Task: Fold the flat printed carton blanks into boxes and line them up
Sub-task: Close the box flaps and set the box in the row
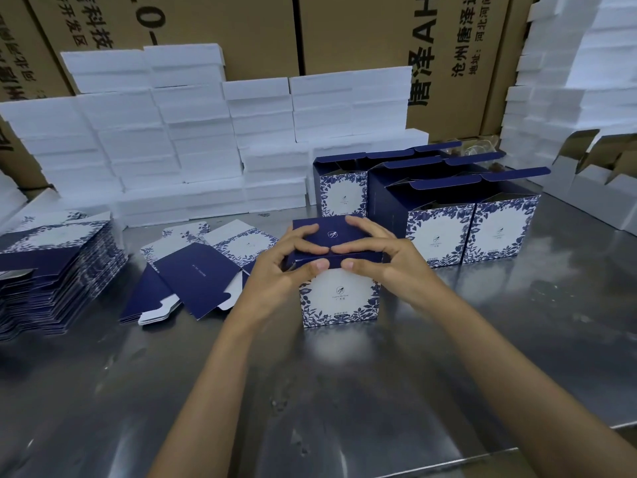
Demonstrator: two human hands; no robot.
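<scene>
A blue-and-white floral carton box [339,298] stands on the steel table [241,391] in the middle. My left hand [293,262] and my right hand [379,257] grip its dark blue top flaps from either side, fingertips meeting on the upper flap and thumbs on the front edge. A tall stack of flat blanks [51,267] lies at the left. A few loose blanks [193,270] are spread beside the box. Several folded boxes [468,232] with open lids stand in rows behind and to the right.
White foam blocks [193,132] are stacked along the back and at the right [579,81]. Brown shipping cartons [344,29] form the back wall. White open cardboard boxes [593,188] stand at the far right. The table's front edge [517,450] runs near the bottom right.
</scene>
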